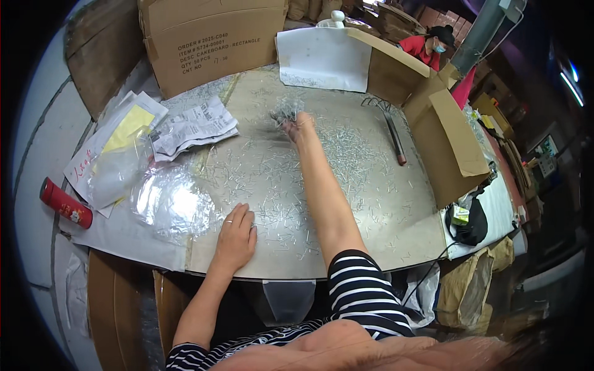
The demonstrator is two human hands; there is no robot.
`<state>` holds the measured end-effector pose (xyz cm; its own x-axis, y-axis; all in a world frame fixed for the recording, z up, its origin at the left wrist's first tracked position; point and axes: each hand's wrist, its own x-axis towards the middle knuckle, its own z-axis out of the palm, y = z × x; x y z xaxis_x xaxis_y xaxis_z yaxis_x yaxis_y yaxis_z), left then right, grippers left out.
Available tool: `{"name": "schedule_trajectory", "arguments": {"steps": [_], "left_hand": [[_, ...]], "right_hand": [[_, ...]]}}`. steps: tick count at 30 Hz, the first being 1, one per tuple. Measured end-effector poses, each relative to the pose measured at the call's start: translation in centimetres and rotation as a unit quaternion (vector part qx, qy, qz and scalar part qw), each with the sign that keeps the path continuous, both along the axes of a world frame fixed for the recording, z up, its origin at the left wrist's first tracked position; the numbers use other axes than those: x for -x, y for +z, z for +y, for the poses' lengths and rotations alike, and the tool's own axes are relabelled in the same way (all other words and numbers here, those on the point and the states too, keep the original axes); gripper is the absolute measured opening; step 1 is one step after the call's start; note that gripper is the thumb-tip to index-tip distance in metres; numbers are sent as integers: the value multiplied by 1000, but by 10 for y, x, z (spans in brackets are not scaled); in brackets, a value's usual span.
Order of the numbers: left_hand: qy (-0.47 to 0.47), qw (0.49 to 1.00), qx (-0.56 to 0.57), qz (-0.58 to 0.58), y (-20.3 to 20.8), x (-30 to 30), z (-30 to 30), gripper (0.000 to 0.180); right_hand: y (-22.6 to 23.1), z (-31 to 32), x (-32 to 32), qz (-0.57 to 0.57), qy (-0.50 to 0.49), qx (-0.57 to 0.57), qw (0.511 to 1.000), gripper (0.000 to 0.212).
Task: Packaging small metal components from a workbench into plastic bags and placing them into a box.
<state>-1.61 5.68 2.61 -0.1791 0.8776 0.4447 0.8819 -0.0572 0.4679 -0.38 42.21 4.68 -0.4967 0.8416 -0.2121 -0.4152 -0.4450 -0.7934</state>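
My right arm point(325, 185) reaches across the metal-topped table to its far middle. There my right hand point(293, 128) is at a tangled clump of small shiny wire pieces point(287, 109). Motion blur and the clump hide its fingers, so I cannot tell whether it grips them. Many more thin wire pieces point(356, 151) lie scattered around and to the right of my forearm. My left hand point(237, 238), with a ring on one finger, rests flat near the front edge, fingers extended and holding nothing. A few loose wire pieces lie beside it.
A hand rake point(391, 133) lies right of the pile. Cardboard walls point(455, 133) and a white sheet point(322, 59) border the table. At left are clear plastic bags point(173, 201), folded newspaper point(195, 130) and a red tumbler point(65, 203). Another person point(427, 49) is at the back right.
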Motion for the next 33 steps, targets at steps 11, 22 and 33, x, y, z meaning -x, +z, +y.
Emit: {"name": "schedule_trajectory", "arguments": {"steps": [11, 22, 33], "left_hand": [[-14, 999, -29, -10, -1, -2, 2, 33], [2, 999, -42, -5, -6, 2, 0, 33], [5, 998, -56, -1, -17, 6, -1, 29]], "right_hand": [[17, 15, -1, 135, -84, -2, 987, 25], [65, 19, -37, 139, -91, -36, 985, 27], [72, -92, -73, 156, 60, -43, 985, 23]]}}
